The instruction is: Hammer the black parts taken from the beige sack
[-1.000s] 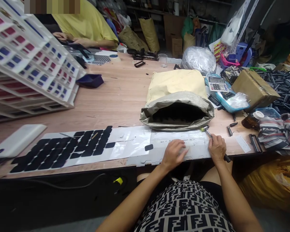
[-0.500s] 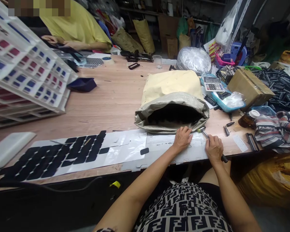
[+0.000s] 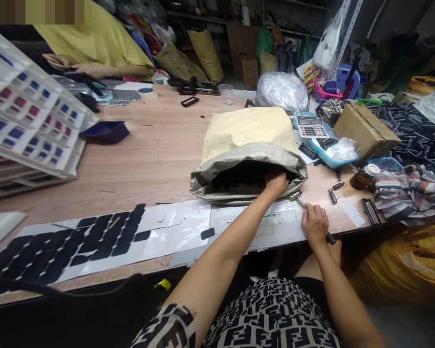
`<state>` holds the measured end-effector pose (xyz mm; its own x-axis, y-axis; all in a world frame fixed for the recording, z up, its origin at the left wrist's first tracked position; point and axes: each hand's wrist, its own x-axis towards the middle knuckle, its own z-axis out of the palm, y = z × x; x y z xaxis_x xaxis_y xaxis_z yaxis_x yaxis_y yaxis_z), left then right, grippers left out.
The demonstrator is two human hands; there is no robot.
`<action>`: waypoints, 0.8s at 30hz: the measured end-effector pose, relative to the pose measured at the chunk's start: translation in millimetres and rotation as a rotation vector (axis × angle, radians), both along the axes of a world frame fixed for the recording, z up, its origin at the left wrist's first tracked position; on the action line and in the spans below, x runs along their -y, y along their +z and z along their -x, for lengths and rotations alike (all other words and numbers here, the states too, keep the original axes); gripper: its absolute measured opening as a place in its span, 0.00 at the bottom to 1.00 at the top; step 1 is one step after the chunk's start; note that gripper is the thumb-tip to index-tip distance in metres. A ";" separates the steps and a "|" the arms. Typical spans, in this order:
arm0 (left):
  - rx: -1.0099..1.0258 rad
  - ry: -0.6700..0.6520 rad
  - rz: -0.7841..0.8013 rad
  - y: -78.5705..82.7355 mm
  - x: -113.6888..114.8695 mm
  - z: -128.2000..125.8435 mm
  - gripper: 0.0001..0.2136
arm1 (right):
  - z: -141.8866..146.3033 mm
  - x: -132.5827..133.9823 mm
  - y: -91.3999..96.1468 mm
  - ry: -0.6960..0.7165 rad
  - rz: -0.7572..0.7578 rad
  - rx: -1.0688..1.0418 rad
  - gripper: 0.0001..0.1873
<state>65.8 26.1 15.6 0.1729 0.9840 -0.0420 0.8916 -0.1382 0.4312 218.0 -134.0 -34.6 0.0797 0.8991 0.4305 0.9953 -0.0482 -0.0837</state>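
Observation:
My left hand [image 3: 274, 182] reaches into the dark mouth of a grey woven sack [image 3: 246, 155] lying on the wooden table [image 3: 155, 150]; its fingers are hidden inside. My right hand [image 3: 314, 223] rests at the table's front edge, closed round a thin metal tool [image 3: 301, 203] with a dark handle, its tip pointing at the sack. Under both hands lies a long white sheet [image 3: 174, 227]. Several flat black pieces [image 3: 76, 244] are laid in rows on its left part, and one black piece [image 3: 207, 233] lies alone.
A stack of white trays [image 3: 29, 121] with red and blue pieces stands at left. A person in yellow [image 3: 94, 43] sits at the far side. A calculator [image 3: 308, 126], blue basket [image 3: 333, 155], cardboard box [image 3: 366, 129], brown bottle [image 3: 362, 178] and striped cloth [image 3: 409, 193] crowd the right.
My left hand has moved from the white sheet forward into the sack's opening. My right hand has stayed on the tool. The view has shifted a little to the right.

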 end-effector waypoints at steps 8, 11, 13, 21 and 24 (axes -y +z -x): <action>0.197 -0.097 -0.192 11.7 38.8 46.1 0.11 | 0.2 0.2 -0.5 -0.011 -0.019 0.013 0.13; 0.277 -0.204 -0.291 -4.4 76.8 79.5 0.09 | -0.1 0.0 -2.3 -0.005 -0.020 0.017 0.13; 0.282 -0.235 -0.278 -23.8 96.4 93.0 0.07 | 0.3 0.0 -1.9 -0.004 -0.017 0.017 0.13; 0.422 -0.217 -0.284 -75.3 103.2 92.7 0.07 | -3.5 -2.4 2.0 0.027 -0.024 -0.027 0.15; 0.494 -0.193 -0.274 -77.4 100.5 93.4 0.07 | -6.1 -1.6 3.1 0.043 -0.006 -0.175 0.16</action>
